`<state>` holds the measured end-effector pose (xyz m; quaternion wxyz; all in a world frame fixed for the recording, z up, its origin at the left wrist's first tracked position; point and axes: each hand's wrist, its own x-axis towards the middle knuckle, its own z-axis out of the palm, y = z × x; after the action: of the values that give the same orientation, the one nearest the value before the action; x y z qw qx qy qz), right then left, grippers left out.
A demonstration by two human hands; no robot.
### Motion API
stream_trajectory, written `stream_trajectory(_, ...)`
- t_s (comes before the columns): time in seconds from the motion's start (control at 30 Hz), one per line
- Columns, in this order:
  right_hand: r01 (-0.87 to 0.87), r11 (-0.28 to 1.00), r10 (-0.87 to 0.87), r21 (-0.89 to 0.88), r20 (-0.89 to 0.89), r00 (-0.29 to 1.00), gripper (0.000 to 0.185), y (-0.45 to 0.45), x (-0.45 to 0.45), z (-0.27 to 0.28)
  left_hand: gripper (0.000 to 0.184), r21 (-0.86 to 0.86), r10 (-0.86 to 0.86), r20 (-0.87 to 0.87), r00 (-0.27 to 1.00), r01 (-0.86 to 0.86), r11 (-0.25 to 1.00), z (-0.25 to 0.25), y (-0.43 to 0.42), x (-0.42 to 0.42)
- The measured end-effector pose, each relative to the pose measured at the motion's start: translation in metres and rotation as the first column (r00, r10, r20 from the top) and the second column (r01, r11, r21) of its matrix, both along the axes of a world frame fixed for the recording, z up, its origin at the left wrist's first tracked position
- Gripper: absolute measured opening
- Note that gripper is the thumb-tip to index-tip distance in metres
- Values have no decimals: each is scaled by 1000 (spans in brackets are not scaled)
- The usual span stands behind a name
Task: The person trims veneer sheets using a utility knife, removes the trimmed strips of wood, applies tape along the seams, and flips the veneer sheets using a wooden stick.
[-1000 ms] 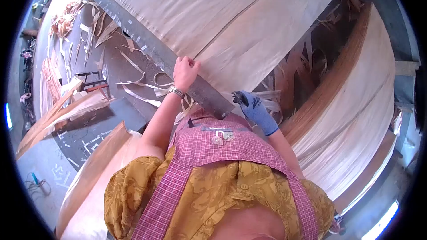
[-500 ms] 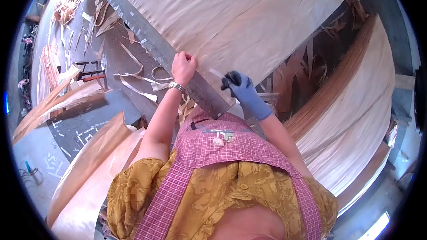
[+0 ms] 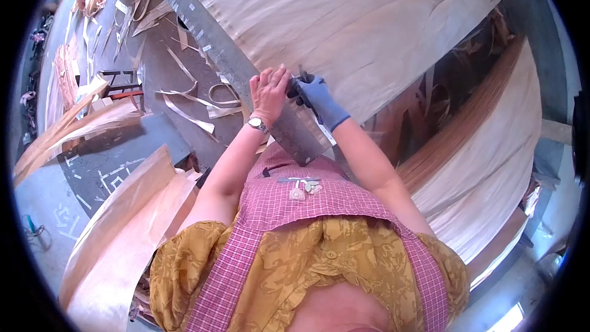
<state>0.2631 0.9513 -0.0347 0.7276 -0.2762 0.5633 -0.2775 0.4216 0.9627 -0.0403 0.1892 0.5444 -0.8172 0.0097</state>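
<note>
A wide pale veneer sheet [image 3: 369,37] lies in front of me with a long grey metal strip [image 3: 215,43] along its left edge. Over the strip's near part is my bare left hand [image 3: 268,93], fingers bent and apart, a watch on the wrist. Close against its fingertips, my right hand [image 3: 316,98], in a blue glove with dark fingers, is closed round a narrow dark object whose shape I cannot make out. Just below the glove, a small white strip [image 3: 327,134] shows near the sheet's corner.
Veneer scraps and curled strips [image 3: 184,110] litter the left side. A curved veneer sheet [image 3: 123,233] stands at the lower left. Stacked veneer with a brown edge [image 3: 485,166] fills the right. Loose scraps [image 3: 424,95] lie beneath the main sheet's right edge.
My right hand has moved up and left to meet my left hand. My left hand has shifted slightly right, its fingers spreading from a closed pose. The veneer sheet appears shifted right in view.
</note>
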Motion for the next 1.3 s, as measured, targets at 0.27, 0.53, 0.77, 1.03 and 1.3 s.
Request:
stream_trajectory(0.27,-112,909,-112,-401,-496,861,21,-21,-76,13,41,81,-58,42,997,54,995,-4,-5,5)
stream_trajectory(0.53,125,991,-136,-54,-327,935,19,-67,-87,6,46,54,-324,-58,944,327,943,7,-83,-64)
stream_trajectory(0.77,-54,956,-88,-290,-458,885,22,-60,-155,10,41,105,-290,6,957,288,952,2,-92,-81)
stream_trajectory(1.03,124,968,-138,-219,-48,989,23,-20,-260,31,31,669,244,-494,834,185,720,21,-99,-247)
stream_trajectory(1.3,275,898,-304,-344,-34,952,20,-24,-388,-8,34,542,377,-690,618,95,835,26,-113,-374)
